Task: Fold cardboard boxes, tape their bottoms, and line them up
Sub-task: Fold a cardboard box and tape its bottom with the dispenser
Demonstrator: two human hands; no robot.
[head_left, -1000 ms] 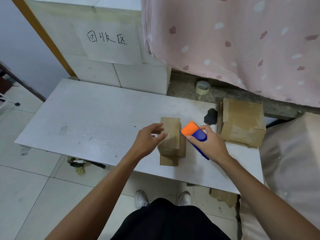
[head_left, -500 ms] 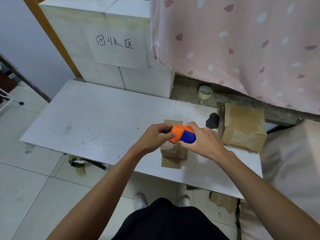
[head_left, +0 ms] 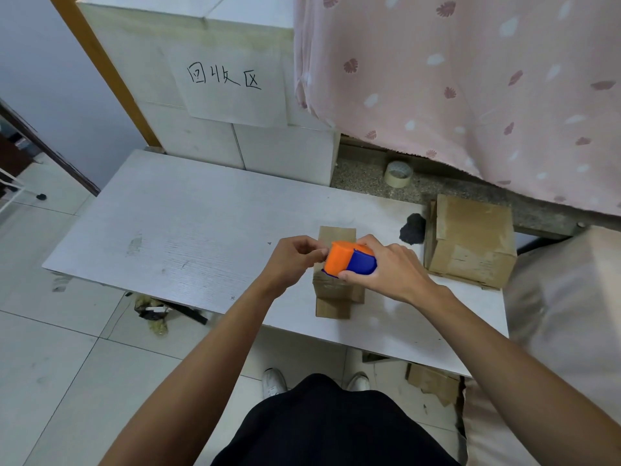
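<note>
White table (head_left: 201, 237), front edge: small brown cardboard box (head_left: 331, 290) is judged light, crushable, best held by its sides; orange-blue tape dispenser (head_left: 349, 262) is gripped by right hand (head_left: 396, 267), pinched by left hand (head_left: 292, 260).

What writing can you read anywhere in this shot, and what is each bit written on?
"回收区": handwritten in black on the paper stuck to the white blocks.
No writing shows on the small box, the big box, the dispenser or the tape roll.
</note>
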